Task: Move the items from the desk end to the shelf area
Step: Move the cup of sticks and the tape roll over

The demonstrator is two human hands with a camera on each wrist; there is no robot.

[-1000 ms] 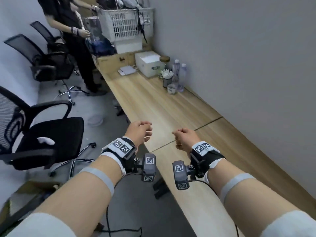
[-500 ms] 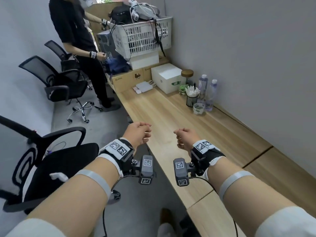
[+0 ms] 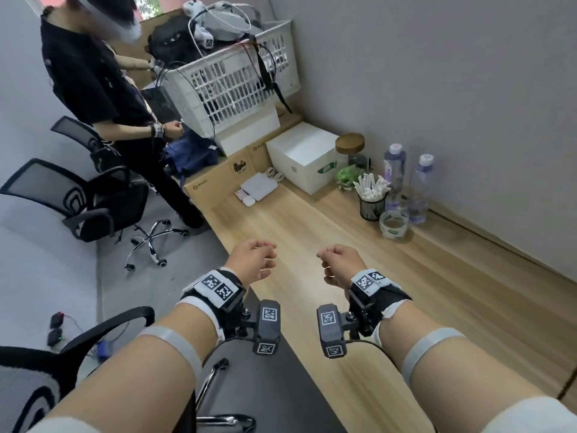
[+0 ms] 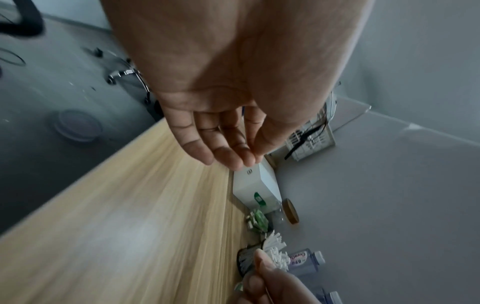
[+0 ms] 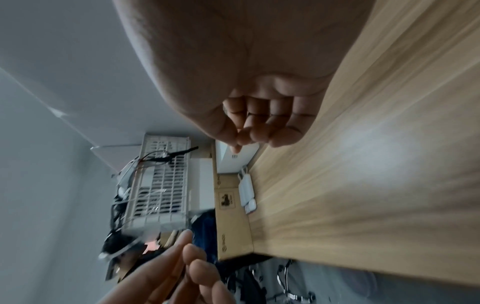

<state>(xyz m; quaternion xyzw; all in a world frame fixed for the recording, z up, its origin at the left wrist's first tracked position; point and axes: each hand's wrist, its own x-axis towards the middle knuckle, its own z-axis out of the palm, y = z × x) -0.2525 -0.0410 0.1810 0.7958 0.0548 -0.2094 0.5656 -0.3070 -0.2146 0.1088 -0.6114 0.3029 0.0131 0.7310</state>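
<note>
At the desk's far end by the wall stand a white box (image 3: 301,157), a jar with a wooden lid (image 3: 349,145), a mesh cup of white sticks (image 3: 371,198), two clear bottles (image 3: 395,170) and a tape roll (image 3: 394,225). A flat white charger (image 3: 259,187) and a small white case (image 3: 249,200) lie beside cardboard boxes (image 3: 215,182). My left hand (image 3: 259,260) (image 4: 228,152) and right hand (image 3: 331,260) (image 5: 254,133) hover over the desk's near edge, well short of the items. Both have loosely curled fingers and hold nothing.
A white basket (image 3: 231,79) full of cables and gear sits on the stacked boxes. Another person (image 3: 93,89) stands left of it, handling cables. Office chairs (image 3: 93,201) stand on the grey floor to the left, one (image 3: 46,370) close by my left arm.
The view has advanced along the desk, so the far-end items now sit nearer and larger. Both hands kept the same pose in front of me.
</note>
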